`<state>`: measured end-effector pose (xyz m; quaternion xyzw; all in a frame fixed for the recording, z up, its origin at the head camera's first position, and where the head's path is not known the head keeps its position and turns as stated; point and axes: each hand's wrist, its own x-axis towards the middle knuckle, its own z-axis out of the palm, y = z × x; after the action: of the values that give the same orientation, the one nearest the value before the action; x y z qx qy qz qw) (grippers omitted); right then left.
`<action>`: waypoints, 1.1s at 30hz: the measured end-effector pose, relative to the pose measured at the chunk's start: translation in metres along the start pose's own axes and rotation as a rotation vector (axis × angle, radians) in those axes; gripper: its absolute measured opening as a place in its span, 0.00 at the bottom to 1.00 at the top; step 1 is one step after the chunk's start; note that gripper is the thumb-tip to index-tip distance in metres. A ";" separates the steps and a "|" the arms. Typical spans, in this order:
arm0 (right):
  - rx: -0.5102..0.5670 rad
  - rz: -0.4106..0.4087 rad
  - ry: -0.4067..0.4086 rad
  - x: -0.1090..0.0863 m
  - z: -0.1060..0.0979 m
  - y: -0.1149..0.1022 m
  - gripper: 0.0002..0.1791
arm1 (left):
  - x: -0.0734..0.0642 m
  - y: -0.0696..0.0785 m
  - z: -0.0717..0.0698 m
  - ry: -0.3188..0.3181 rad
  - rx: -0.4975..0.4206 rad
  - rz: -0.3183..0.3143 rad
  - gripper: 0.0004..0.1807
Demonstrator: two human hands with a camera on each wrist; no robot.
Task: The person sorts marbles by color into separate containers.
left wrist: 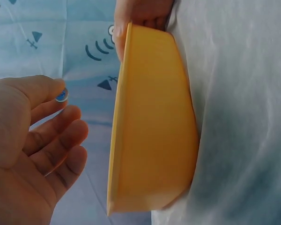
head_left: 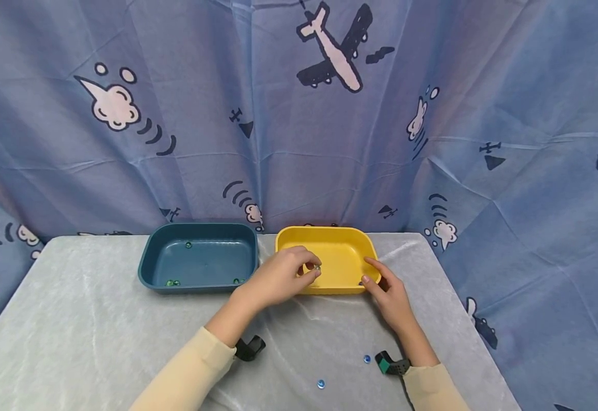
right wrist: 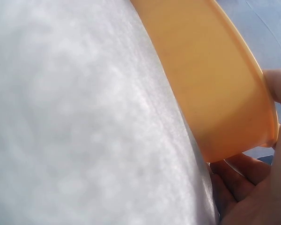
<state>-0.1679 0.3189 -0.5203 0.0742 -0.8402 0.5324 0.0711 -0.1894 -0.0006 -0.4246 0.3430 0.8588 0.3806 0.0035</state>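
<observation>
My left hand (head_left: 280, 276) is over the near left side of the yellow tray (head_left: 336, 234), pinching a small glass marble (left wrist: 62, 96) between thumb and forefinger. Blue shows on that marble in the left wrist view, where the other fingers are loosely bent. At the tray's right end, my right hand (head_left: 392, 297) grips the rim, thumb at the near corner and fingers round the outside. A dark blue marble (head_left: 361, 283) lies inside the tray close to the right thumb. The left hand hides part of the tray's floor.
Left of the yellow tray stands a dark teal tray (head_left: 147, 273) with several green marbles (head_left: 173, 282) in it. Two blue marbles, a nearer marble (head_left: 321, 384) and a farther marble (head_left: 367, 359), lie on the grey cloth. A patterned curtain (head_left: 201, 114) hangs behind the table.
</observation>
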 end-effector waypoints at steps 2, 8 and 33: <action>0.004 -0.001 -0.003 0.000 0.000 0.000 0.27 | 0.000 -0.003 -0.002 0.000 0.005 -0.010 0.11; -0.001 0.007 0.002 -0.001 0.000 -0.001 0.27 | 0.004 -0.011 -0.003 0.016 0.029 -0.017 0.09; 0.002 0.016 -0.008 -0.001 0.000 -0.001 0.28 | 0.013 -0.016 -0.010 0.012 0.070 -0.039 0.13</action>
<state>-0.1667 0.3184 -0.5192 0.0695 -0.8404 0.5337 0.0635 -0.2119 -0.0073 -0.4245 0.3240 0.8780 0.3523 -0.0060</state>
